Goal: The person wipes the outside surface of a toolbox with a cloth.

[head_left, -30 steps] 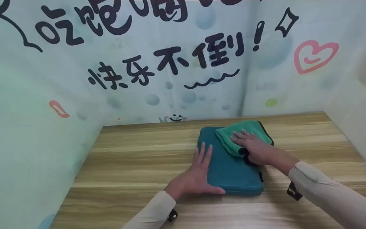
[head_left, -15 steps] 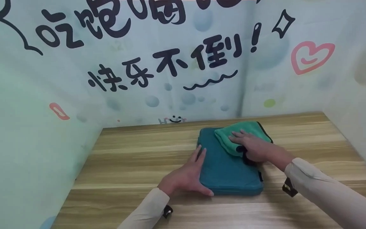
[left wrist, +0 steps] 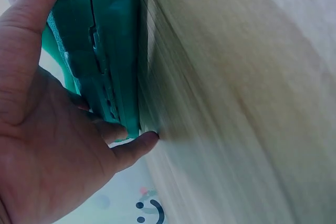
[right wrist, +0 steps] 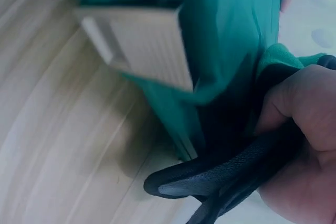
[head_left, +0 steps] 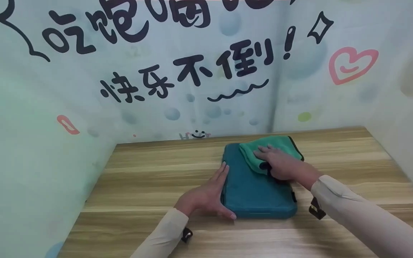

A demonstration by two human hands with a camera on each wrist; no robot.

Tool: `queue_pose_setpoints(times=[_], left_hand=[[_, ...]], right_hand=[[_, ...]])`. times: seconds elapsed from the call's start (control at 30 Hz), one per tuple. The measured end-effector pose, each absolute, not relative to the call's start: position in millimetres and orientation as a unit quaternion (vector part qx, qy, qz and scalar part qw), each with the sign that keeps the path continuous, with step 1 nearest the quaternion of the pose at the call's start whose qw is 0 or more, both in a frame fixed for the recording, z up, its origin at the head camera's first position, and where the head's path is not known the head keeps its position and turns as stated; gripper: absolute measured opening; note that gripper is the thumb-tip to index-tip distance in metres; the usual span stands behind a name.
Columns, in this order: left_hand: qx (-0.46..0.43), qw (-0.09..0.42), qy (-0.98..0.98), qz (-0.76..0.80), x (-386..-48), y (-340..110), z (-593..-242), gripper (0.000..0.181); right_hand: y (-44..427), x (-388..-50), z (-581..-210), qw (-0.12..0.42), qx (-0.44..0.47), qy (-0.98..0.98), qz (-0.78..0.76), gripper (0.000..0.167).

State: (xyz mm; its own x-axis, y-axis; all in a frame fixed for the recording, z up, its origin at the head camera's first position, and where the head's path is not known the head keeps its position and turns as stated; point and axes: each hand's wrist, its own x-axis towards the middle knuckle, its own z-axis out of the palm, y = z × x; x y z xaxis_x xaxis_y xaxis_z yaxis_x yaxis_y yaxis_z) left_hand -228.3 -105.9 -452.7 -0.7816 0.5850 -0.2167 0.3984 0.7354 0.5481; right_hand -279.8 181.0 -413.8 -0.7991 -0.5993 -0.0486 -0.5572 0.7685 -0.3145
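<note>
A teal hard-sided case lies flat on the wooden table. My left hand is spread along its left side, fingers near the far part of that edge and thumb at the near corner. In the left wrist view, the fingers of that left hand extend beside the case's seam. On the far right of the lid is a folded green cloth with black edging. My right hand presses it down, fingers lying over it; in the right wrist view, the thumb bends against black material.
The wood-grain table extends around the case. A printed curtain with lettering rises behind the table's far edge, and pale walls stand left and right. A latch-like piece with a beige face sits on the case's side.
My left hand has slid left, off the lid's top to the case's left edge. The right hand and the green cloth have shifted slightly left on the lid.
</note>
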Motion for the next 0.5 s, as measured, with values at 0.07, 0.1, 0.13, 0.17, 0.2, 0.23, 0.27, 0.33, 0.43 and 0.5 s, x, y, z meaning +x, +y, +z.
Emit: queue_pose_setpoints(times=[0.07,0.1,0.13,0.17,0.2,0.23,0.27,0.33,0.43,0.5], left_hand=[[0.270,0.189,0.912,0.245,-228,-106,-453,0.145],[0.272,0.187,0.911,0.246,-229,-107,-453,0.145],[0.275,0.185,0.911,0.247,-229,-107,-453,0.144],[0.277,0.183,0.910,0.247,-229,-107,-454,0.144],[0.280,0.182,0.910,0.244,-229,-108,-454,0.144],[0.283,0.180,0.911,0.242,-230,-108,-455,0.144],[0.285,0.178,0.911,0.238,-230,-108,-455,0.144],[0.290,0.177,0.912,0.228,-231,-108,-455,0.144],[0.296,0.180,0.913,0.214,-233,-108,-455,0.144],[0.299,0.183,0.914,0.206,-233,-107,-454,0.144]], right_hand=[[174,-282,-417,0.064,-0.309,0.939,-0.140,0.067],[171,-283,-419,0.058,-0.311,0.938,-0.138,0.066],[167,-284,-421,0.053,-0.314,0.938,-0.136,0.066],[163,-284,-423,0.048,-0.318,0.937,-0.134,0.065],[160,-284,-425,0.045,-0.320,0.937,-0.132,0.065],[156,-284,-426,0.042,-0.322,0.937,-0.131,0.065],[153,-283,-427,0.042,-0.324,0.936,-0.132,0.066],[146,-280,-429,0.043,-0.329,0.934,-0.133,0.069],[139,-276,-431,0.046,-0.346,0.927,-0.140,0.072],[135,-271,-431,0.046,-0.361,0.920,-0.144,0.074]])
